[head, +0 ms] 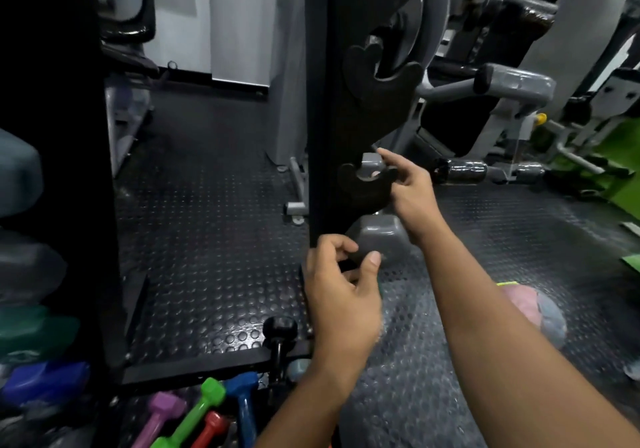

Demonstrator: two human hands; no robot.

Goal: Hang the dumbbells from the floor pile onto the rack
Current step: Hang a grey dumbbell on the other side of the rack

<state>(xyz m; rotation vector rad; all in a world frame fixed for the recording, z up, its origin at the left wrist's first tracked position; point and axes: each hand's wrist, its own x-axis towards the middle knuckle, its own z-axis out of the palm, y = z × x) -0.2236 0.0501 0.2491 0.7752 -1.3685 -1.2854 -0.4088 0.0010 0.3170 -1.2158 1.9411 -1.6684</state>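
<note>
Forearms fill the lower right of the frame, reaching toward the black rack (325, 108) at centre. On its lower hook (363, 184) hangs a grey dumbbell (375, 236), handle seated in the cradle, likely just placed. At centre, the right hand (412, 191) steadies it with relaxed, extended fingers, grasping nothing; just below, the left hand (341, 288) hovers by the lower head, fingers loosely curled and empty. Studded black rubber floor (207, 240) spreads beneath, gym machines behind. Coloured dumbbells (207, 413) wait at lower left.
</note>
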